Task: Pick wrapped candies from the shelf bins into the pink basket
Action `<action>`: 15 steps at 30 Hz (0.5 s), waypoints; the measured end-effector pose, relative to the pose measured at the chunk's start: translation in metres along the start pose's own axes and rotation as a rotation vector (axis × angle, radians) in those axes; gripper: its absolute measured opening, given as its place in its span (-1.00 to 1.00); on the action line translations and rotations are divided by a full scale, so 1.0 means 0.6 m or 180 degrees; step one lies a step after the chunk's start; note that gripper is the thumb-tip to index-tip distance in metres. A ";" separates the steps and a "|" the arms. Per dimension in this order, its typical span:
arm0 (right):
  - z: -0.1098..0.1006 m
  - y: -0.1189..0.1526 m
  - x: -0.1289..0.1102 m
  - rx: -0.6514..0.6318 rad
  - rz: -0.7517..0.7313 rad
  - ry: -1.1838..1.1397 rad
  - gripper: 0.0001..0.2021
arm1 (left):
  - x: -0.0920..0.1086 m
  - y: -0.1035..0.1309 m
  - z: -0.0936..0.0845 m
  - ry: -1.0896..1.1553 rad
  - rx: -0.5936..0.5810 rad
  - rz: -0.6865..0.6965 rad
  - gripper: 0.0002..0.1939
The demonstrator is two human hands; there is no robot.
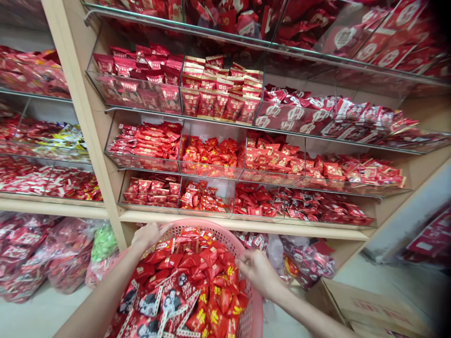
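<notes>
A pink plastic basket with a perforated rim is in front of me, heaped with red-wrapped sweets. Some wrappers have gold lettering; flatter packets show printed cartoon figures and white dotted edges. My left hand grips the basket's far left rim, with a finger lying along the edge. At the right rim, my right hand is closed, its fingers curled over the edge and partly hidden. The basket's near side is out of view.
Wooden shelving with clear-fronted compartments of red packets rises beyond the basket. Plastic bags of sweets stand on the floor at left, more bags under the shelf. A cardboard box is at lower right.
</notes>
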State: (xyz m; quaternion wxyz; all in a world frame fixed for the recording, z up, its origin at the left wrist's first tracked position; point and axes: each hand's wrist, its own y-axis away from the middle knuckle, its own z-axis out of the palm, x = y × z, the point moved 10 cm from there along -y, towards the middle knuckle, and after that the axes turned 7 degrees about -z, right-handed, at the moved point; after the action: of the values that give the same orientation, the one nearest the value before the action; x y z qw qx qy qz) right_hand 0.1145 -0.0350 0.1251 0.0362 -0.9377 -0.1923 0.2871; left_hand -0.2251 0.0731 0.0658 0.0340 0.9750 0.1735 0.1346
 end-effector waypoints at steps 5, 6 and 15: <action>0.011 0.014 0.025 -0.0224 0.0182 0.0773 -0.86 | -0.002 -0.002 0.002 0.0077 -0.0017 0.0017 -0.09; 0.012 0.017 0.029 -0.0307 0.0233 0.0899 -0.88 | -0.001 -0.003 0.002 0.0082 -0.0007 0.0027 -0.09; -0.014 0.009 0.010 -0.0883 0.0182 0.1478 -0.92 | -0.007 -0.008 0.005 0.0072 0.0072 -0.0011 -0.08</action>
State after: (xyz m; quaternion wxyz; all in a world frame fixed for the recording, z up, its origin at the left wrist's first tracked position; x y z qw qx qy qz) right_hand 0.1258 -0.0373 0.1281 -0.0576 -0.9795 -0.1898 0.0362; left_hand -0.2295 0.0760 0.0615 0.0212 0.9734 0.1771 0.1436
